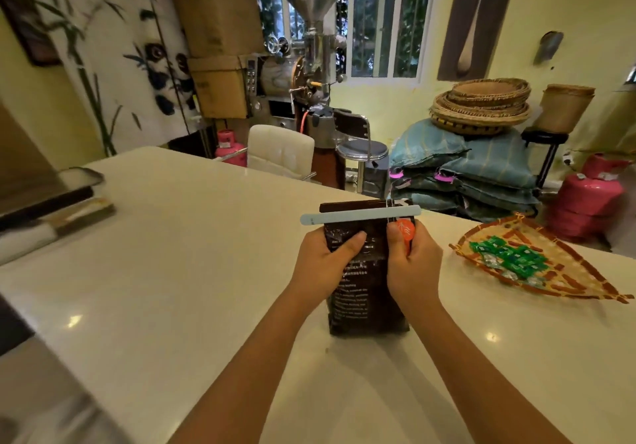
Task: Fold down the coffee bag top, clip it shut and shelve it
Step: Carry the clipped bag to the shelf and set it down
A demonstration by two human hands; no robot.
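Observation:
A dark brown coffee bag (364, 309) stands upright on the white counter (172, 271), its printed side facing me. A long pale blue clip (359, 215) lies across the folded top of the bag, sticking out past both sides. My left hand (325, 261) grips the bag's left side with the thumb on its front. My right hand (414, 264) grips the right side, thumb beside an orange round label (406, 232). No shelf is in view.
A woven bamboo tray (592, 280) with several green sachets lies on the counter to the right. Dark flat items (44, 202) sit at the counter's left edge. Behind the counter are a white chair (280, 149), a coffee roaster (309, 65), stacked sacks (481, 171) and pink gas cylinders (585, 199).

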